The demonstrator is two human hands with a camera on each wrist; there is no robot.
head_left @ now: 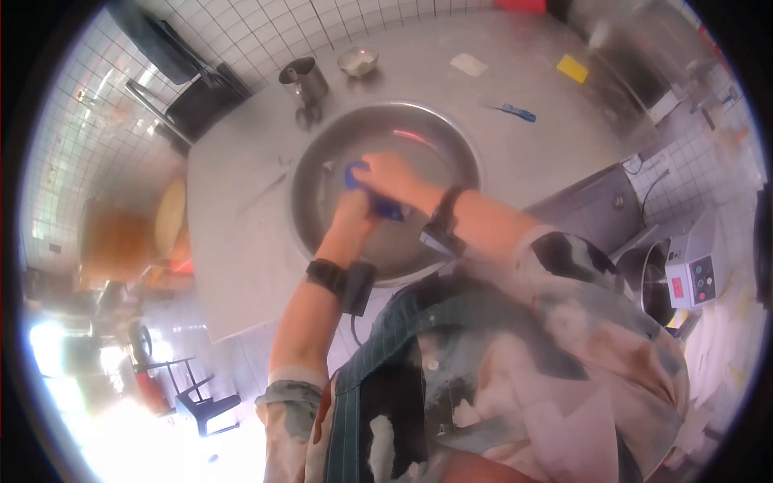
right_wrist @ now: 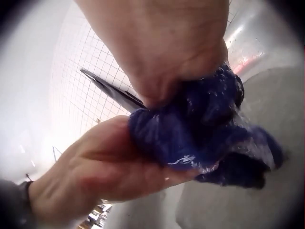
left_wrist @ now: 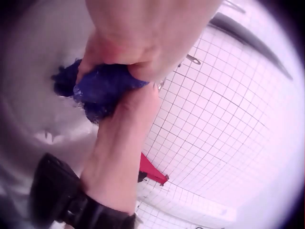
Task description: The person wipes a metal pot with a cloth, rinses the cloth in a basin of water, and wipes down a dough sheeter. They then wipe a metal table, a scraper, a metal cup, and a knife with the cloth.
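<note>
Basically, sopping blue cloth (right_wrist: pixel 176 138) bunched btwn both hands, over big metal basin (head_left: pixel 472 161).
L hand (head_left: pixel 353 216) & R hand (head_left: pixel 392 179): each grip wrapped round a handful, some fingertips hidden. Cloth looks soaked, so prob. soft, slippery, heavier than dry, hard to damage; best held by thick bunched middle, since loose ends likely droop & drip. Wrist boxes (head_left: pixel 360 287) hang by the near rim, close to the body, so tight there; more room inside basin & on bare tabletop (head_left: pixel 531 157) to R. Past far rim: metal mug (head_left: pixel 304 79), small bowl (head_left: pixel 357 60), w/ blue-handled tool (head_left: pixel 517 113) off R; tiled wall (head_left: pixel 266 32) behind.
</note>
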